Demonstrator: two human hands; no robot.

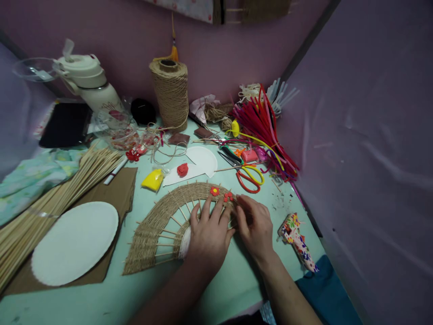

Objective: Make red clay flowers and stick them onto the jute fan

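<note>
Resting splayed on woven fan (158,212), left hand (209,237); curled alongside, right hand (255,222).

Glue gun (297,243) right of fan (162,210)

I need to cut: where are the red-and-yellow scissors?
The scissors lie right of centre in the head view, just beyond the right hand.

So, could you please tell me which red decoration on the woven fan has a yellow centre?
The flower just beyond the left hand; the red pieces nearer the right hand show no yellow.
</note>
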